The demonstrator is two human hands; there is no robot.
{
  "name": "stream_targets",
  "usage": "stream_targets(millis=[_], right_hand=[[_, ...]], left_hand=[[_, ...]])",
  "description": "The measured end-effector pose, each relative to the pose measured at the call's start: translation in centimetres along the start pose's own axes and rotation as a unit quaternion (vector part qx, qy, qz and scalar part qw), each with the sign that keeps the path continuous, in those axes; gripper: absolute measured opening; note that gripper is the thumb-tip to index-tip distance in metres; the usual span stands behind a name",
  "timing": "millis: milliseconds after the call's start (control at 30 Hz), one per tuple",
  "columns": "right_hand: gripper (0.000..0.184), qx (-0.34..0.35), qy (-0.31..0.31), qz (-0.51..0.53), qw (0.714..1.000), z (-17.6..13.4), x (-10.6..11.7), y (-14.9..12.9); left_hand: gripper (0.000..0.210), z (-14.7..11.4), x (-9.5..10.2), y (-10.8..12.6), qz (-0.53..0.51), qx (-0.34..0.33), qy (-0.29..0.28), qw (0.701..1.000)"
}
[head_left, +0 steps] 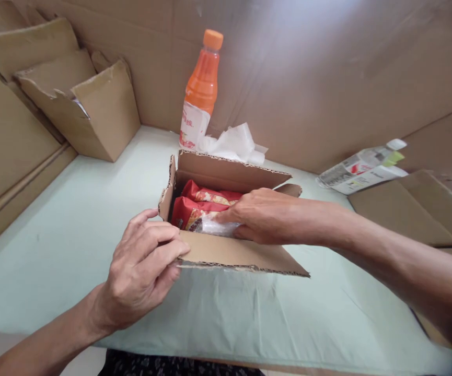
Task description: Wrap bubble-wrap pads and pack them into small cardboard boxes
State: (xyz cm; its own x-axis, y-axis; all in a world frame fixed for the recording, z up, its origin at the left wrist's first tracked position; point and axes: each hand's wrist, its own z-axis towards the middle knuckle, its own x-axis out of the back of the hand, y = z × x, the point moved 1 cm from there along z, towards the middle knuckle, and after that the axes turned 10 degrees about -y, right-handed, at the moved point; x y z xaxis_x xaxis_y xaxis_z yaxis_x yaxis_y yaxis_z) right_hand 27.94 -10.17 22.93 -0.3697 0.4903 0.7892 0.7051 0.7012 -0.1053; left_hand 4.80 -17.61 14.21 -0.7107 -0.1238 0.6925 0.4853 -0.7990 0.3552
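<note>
An open cardboard box [233, 250] stands on the pale green cloth with its flaps raised or folded outward. Inside lie red printed snack packets [194, 209] and a piece of clear bubble wrap [213, 225] along the near side. My left hand [143, 261] grips the near left corner, its fingers wrapped on the front flap and the thumb side below. My right hand [253, 215] reaches into the box from the right, with its fingers closed on the bubble wrap. Its fingertips are partly hidden by the plastic and the flap.
Behind the box stand an orange drink bottle [200, 94] and crumpled white plastic [237, 143]. A torn-edged open carton [108, 109] is at the back left. On the right, a clear bottle [362, 164] leans beside a closed carton [417, 203]. Cardboard walls [308, 83] enclose the cloth-covered table [72, 224].
</note>
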Motion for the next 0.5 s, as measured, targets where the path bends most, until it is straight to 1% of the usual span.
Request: stream_targets(millis=[133,200,300,367,500], right_hand=[[0.038,-0.042,-0.058,-0.058,0.996,1.2,1.3,-1.1],[0.035,-0.064,-0.054,-0.079,0.993,1.1,1.6,-1.6],[0.026,-0.082,-0.031,-0.086,0.992,0.4,1.3,-1.8],[0.026,-0.073,-0.031,-0.068,0.995,0.4,0.7,-1.5],[0.030,-0.062,-0.047,-0.030,0.997,1.3,-0.1,-0.9]], left_hand=[[0.026,0.1,0.0,0.0,0.008,0.007,0.005,1.000],[0.026,0.1,-0.1,-0.1,0.012,0.007,0.004,1.000],[0.026,0.0,-0.1,-0.2,0.011,0.001,0.000,1.000],[0.025,0.1,0.0,-0.2,0.010,-0.001,0.000,1.000],[0.025,0.4,0.1,0.0,0.016,0.003,-0.001,1.000]])
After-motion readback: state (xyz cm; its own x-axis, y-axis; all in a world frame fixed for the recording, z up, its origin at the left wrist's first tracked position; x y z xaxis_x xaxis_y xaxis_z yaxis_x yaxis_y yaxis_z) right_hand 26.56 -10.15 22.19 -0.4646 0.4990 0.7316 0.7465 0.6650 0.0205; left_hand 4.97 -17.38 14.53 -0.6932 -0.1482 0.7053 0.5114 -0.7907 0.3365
